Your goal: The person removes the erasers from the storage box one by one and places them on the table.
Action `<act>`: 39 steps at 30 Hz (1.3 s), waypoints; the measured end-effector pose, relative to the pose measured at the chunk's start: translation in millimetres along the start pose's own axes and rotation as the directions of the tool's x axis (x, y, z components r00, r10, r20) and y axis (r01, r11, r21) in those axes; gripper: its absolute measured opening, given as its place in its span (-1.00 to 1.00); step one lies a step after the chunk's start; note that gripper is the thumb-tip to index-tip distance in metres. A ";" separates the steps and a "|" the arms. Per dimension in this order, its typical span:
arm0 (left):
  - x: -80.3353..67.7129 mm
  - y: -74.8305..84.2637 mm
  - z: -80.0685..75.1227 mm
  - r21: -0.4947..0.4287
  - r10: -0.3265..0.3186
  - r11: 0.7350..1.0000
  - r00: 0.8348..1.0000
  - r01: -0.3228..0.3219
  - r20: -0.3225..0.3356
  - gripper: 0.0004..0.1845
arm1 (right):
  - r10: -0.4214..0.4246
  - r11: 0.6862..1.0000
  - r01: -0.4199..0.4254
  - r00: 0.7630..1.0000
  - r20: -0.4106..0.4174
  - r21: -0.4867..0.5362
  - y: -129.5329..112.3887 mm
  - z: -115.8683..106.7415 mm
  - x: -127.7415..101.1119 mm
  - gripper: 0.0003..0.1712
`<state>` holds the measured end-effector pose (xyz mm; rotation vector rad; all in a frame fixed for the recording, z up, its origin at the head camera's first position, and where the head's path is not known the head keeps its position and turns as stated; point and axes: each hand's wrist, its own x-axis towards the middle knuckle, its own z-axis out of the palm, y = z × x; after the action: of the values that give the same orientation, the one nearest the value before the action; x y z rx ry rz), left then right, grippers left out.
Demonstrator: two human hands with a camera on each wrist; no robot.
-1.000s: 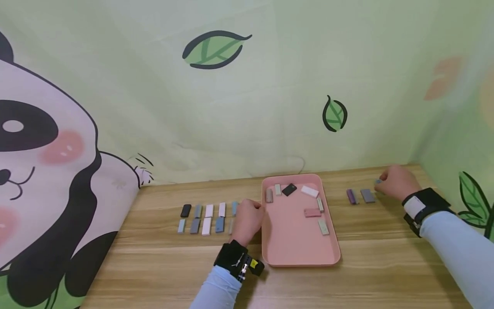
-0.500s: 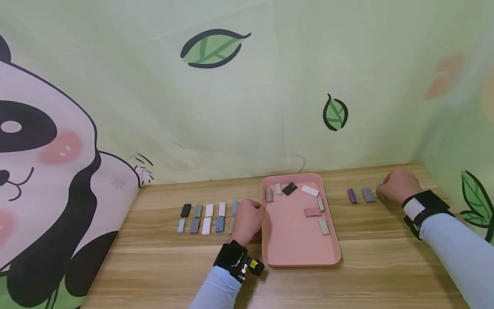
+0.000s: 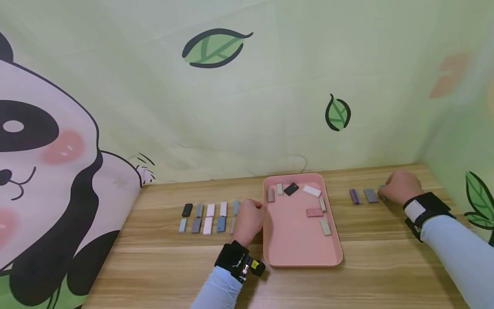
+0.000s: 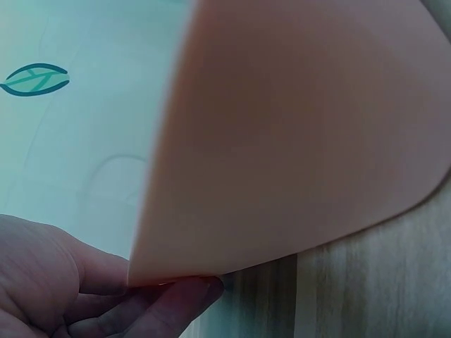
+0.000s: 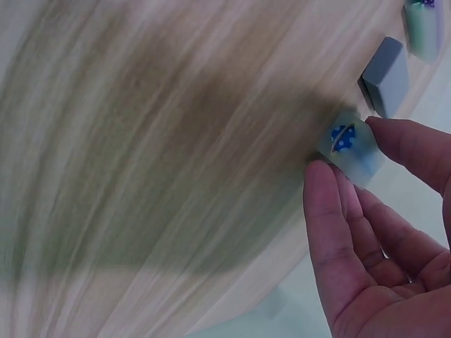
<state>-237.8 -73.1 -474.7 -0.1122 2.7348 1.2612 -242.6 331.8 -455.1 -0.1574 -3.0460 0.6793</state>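
My right hand (image 3: 386, 192) pinches a pale tile with blue dots (image 5: 347, 143) between thumb and finger, low over the wooden table (image 3: 378, 266), just right of a grey tile (image 3: 371, 195) and a purple tile (image 3: 354, 196). In the right wrist view that grey tile (image 5: 386, 72) lies right beside the pinched one. My left hand (image 3: 252, 209) is curled against the left rim of the pink tray (image 3: 301, 251). The left wrist view shows its fingers (image 4: 151, 310) under the tray's rim (image 4: 296, 141). Several small tiles lie loose in the tray.
Two neat rows of small tiles (image 3: 208, 216) in grey, white, blue and black lie left of the tray. A panda and leaf backdrop closes off the back and both sides. Bare wood runs along the near edge of the table.
My right hand has sunk a little toward the table with its tile, ending closer to the grey tile. The left hand and the tray have stayed put.
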 end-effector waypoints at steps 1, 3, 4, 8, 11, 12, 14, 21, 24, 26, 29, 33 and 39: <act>-0.1 0.2 0.1 -0.001 -0.003 1.000 1.000 0.003 0.002 -0.67 | 0.003 1.000 -0.003 1.000 -0.002 0.001 0.5 0.6 -0.2 -0.63; -0.3 0.6 0.4 0.000 -0.011 1.000 1.000 0.011 0.005 -0.67 | 0.005 1.000 -0.005 1.000 -0.007 0.001 2.2 2.0 0.1 -0.64; -0.6 0.8 0.5 0.001 -0.011 1.000 1.000 0.011 0.005 -0.67 | 0.005 1.000 -0.005 1.000 -0.011 -0.001 3.0 2.8 0.2 -0.65; -0.9 0.8 0.6 0.005 -0.009 1.000 1.000 0.009 0.006 -0.67 | -0.014 0.999 0.012 0.999 -0.034 -0.036 2.9 4.4 1.8 -0.61; -0.9 0.2 0.7 0.008 -0.014 1.000 1.000 0.014 0.006 -0.65 | -0.039 0.997 0.035 0.998 -0.050 -0.071 -8.8 -0.3 0.9 -0.64; -0.8 0.0 0.8 0.008 -0.016 1.000 1.000 0.016 0.005 -0.66 | -0.045 0.997 0.041 0.998 -0.052 -0.071 -15.6 -2.1 0.2 -0.64; -0.7 -0.2 0.8 0.015 -0.014 1.000 1.000 0.014 0.001 -0.65 | -0.060 0.996 0.056 0.997 -0.054 -0.065 -32.2 -5.7 -1.8 -0.55; -0.5 -0.8 0.9 0.025 -0.006 1.000 1.000 0.006 -0.007 -0.68 | -0.222 0.975 0.222 0.975 0.016 0.016 -102.2 -2.0 -9.2 -0.43; -0.5 -0.9 1.3 0.020 -0.006 1.000 1.000 0.006 -0.005 -0.67 | -0.309 0.951 0.307 0.947 0.090 0.037 -128.4 4.7 -13.4 -0.38; 0.1 -1.9 1.2 0.017 -0.006 1.000 1.000 0.006 -0.005 -0.67 | -0.363 0.932 0.362 0.920 0.147 0.034 -143.5 12.6 -14.6 -0.33; -0.2 -1.3 0.4 0.025 -0.007 1.000 1.000 0.007 -0.008 -0.67 | -0.416 0.908 0.416 0.881 0.225 0.050 -160.3 25.1 -18.0 -0.31; -1.3 0.5 -0.7 0.031 -0.005 0.999 1.000 0.005 -0.011 -0.65 | -0.450 0.888 0.455 0.831 0.327 0.065 -173.6 41.9 -22.0 -0.34; -1.5 -0.5 -0.8 0.026 -0.010 1.000 1.000 0.010 -0.008 -0.64 | -0.469 0.860 0.510 0.781 0.412 0.012 -180.4 61.5 -23.3 -0.38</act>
<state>-236.3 -73.9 -474.3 -0.1287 2.7527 1.2244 -238.8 140.9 -434.1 0.8626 -3.2585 0.5658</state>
